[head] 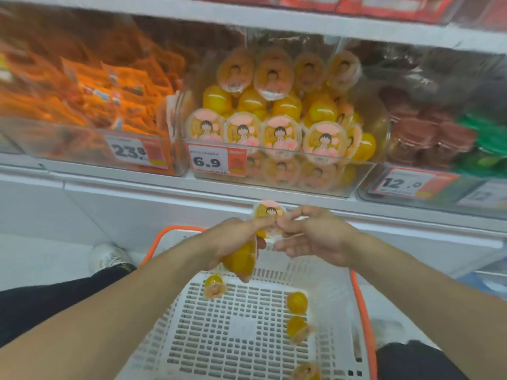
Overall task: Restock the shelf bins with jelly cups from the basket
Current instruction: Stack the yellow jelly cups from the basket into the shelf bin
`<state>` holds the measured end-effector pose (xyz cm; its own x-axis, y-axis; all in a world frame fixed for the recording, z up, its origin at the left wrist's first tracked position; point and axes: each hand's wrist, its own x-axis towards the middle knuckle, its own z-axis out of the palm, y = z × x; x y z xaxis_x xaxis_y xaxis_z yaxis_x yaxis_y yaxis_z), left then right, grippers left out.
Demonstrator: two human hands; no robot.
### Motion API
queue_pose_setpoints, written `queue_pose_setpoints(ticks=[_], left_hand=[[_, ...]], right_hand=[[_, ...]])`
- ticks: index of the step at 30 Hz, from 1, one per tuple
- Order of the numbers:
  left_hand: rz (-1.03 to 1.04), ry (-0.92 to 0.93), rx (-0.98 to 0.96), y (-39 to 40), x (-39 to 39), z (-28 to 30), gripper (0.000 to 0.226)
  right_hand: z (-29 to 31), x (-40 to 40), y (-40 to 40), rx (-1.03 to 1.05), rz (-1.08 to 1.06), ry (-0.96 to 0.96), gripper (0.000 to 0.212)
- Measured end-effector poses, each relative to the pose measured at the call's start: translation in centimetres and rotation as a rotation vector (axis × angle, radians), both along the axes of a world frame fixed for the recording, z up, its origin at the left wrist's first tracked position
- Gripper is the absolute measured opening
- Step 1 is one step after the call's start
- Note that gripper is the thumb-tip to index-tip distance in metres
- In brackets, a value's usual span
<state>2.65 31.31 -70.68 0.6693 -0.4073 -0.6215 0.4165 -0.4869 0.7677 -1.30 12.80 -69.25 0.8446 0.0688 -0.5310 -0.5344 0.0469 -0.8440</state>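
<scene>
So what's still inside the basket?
Four loose jelly cups lie on the basket floor. The arms cover its near left part, so more could be hidden there.

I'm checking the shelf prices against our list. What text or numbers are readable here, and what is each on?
"23.8": price tag on the bin of orange snack packets.
"6.9": price tag on the jelly cup bin.
"12.0": price tag on the right-hand bin.
The small print on all three tags and the wording on the jelly cup lids are too blurred to read.
</scene>
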Motion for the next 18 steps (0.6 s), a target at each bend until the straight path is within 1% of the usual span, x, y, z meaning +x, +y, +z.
queue_pose_setpoints(ticks=[1, 3, 4, 6, 8, 10, 13, 14, 16, 18], left_hand=[[0.024, -0.06, -0.019, -0.1, -0.1, 1.0, 0.061], [-0.006, -0.202, -0.045, 0.0, -0.4, 2.9, 0.052], [-0.032, -0.269, -0.067, 0.1, -0.5, 3.9, 0.048], [-0.045, -0.349, -0.146, 0.1, -0.5, 5.7, 0.039], [-0.014, -0.405, -0.203, -0.1, -0.4, 7.2, 0.037], [0.063, -0.413, -0.276, -0.6, 0.1, 8.3, 0.042], [0.277, -0.377, -0.397, -1.4, 1.0, 8.7, 0.049], [0.339, -0.344, -0.431, -1.6, 1.1, 8.7, 0.045], [0.412, -0.281, -0.521, -2.2, 1.4, 8.4, 0.03], [0.466, -0.209, -0.611, -2.6, 1.6, 8.2, 0.017]], right_hand=[[1.9, 0.1, -0.6, -0.079, 0.055, -0.019, 0.018], [5.5, 0.2, -1.4, -0.25, 0.169, -0.093, 0.014], [7.0, 0.1, -1.7, -0.312, 0.202, -0.142, 0.015], [9.4, 0.0, -1.7, -0.395, 0.209, -0.258, 0.017], [11.2, 0.1, -1.3, -0.518, 0.193, -0.411, 0.017], [12.8, 0.6, -1.1, -0.646, 0.156, -0.538, 0.019], [14.2, 2.5, -1.7, -0.753, 0.005, -0.655, 0.02], [14.3, 3.4, -2.1, -0.773, -0.069, -0.683, 0.02], [14.1, 5.5, -3.0, -0.823, -0.224, -0.725, 0.019], [13.9, 7.5, -3.7, -0.896, -0.324, -0.747, 0.019]])
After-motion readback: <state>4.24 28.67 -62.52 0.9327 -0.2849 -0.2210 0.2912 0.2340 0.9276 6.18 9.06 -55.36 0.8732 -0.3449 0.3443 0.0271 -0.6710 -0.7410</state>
